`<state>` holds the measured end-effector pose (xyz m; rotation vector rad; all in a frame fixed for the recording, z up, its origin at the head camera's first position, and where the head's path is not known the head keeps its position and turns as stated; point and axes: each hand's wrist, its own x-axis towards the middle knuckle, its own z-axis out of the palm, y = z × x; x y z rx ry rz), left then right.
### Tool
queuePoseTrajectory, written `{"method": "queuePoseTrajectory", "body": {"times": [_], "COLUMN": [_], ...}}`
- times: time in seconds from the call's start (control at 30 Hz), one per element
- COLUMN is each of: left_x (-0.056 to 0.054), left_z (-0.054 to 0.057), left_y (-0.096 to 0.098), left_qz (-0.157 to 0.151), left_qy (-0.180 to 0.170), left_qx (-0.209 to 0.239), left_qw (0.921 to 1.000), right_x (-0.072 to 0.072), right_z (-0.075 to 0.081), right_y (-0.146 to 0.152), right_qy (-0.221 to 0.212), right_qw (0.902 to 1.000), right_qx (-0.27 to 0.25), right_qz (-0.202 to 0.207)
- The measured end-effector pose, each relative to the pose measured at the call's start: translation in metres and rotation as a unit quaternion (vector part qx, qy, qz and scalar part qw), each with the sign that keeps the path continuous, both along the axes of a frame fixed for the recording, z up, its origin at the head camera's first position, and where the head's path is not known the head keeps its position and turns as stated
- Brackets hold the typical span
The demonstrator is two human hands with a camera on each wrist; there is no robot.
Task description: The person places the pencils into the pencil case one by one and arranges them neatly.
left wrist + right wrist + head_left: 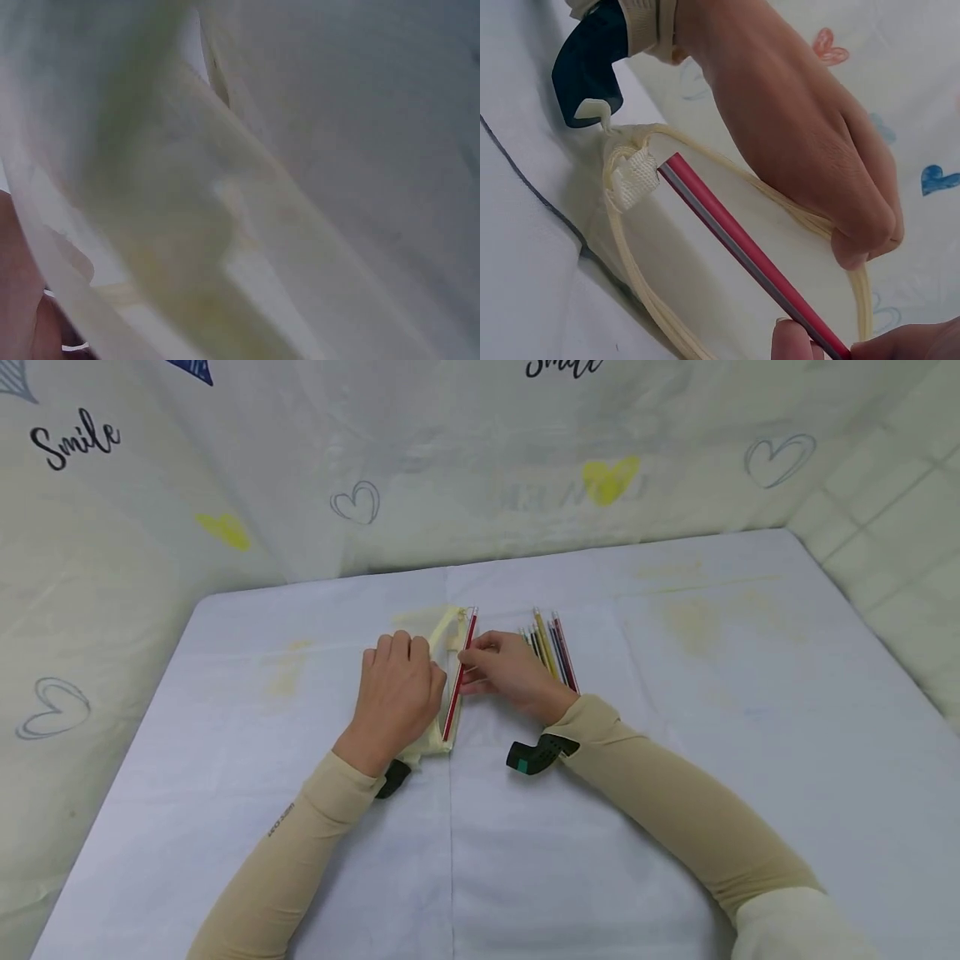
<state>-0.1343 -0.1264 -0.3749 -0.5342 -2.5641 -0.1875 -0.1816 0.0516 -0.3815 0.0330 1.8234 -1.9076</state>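
A red pencil with a pale stripe [454,702] is pinched between the thumb and fingers of my right hand [513,672]. Its lower end, seen in the right wrist view, lies within the mouth of a pale yellow, translucent pouch [697,277]. My left hand [396,693] grips the pouch's corded rim with curled fingers, and the mouth gapes wide. Blurred pouch material [187,247] fills most of the left wrist view. Just beyond my right wrist lie several pencils [545,639], partly hidden by that hand.
Everything rests on a white-covered table [600,835] with a crease down its middle. Behind it hangs a pale curtain [465,460] printed with hearts and words. A dark wrist device [536,756] sits low beside the right sleeve.
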Motion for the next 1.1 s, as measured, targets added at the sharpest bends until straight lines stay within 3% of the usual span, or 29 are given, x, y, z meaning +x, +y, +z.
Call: {"method": "queuePoseTrajectory", "body": {"times": [0.6,1.1], "left_x": [0.004,0.004], "left_z": [0.0,0.003], "left_y": [0.004,0.003], "left_qz": [-0.002,-0.005], "left_qy": [-0.003,0.009], "left_qx": [-0.017,-0.026], "left_qw": [0.9999,0.9996], "right_x": [0.006,0.004], "right_z": [-0.008,0.006], "right_y": [-0.012,0.002], "right_qy": [-0.015,0.02], "right_qw": [0.9994,0.9998], "right_qx": [-0.018,-0.01], "right_qz": [0.026,-0.004]}}
